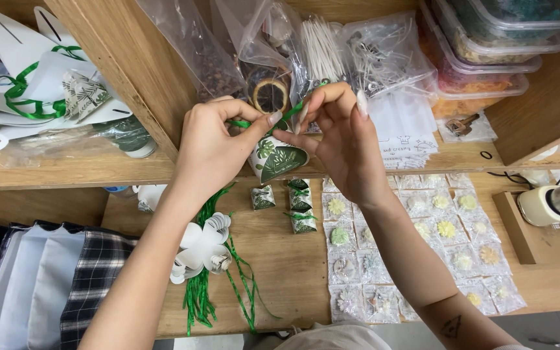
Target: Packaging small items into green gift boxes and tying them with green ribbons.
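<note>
Pinching a thin green ribbon (293, 111) between thumb and forefinger of each hand, I hold a small white gift box with green leaf print (277, 159) up over the wooden worktop (280, 259), a little above the middle of my view. My left hand (212, 152) sits at nine o'clock from the box, fingers curled in, thumb tip pressed against the ribbon at the box's top. My right hand (345, 142) is at three o'clock from it, thumb and forefinger closed on the ribbon while the other fingers fan loosely upward. The box hangs tilted between both hands, its top toward the ribbon. At six o'clock from the box, three finished little boxes (293, 204) of the same print lie on the worktop, close together. At four o'clock, rows of clear packets with small flower shapes (422, 246) cover the wood. At seven o'clock lies a stack of flat white cut-outs (202, 249) on a bundle of green ribbon strands (202, 298). At twelve o'clock, on the shelf, stand plastic bags (358, 58) of sticks and metal bits. At ten o'clock, flat white box blanks (27, 71) lie piled with green ribbon. Folded cloth (53, 285) sits at eight o'clock.
</note>
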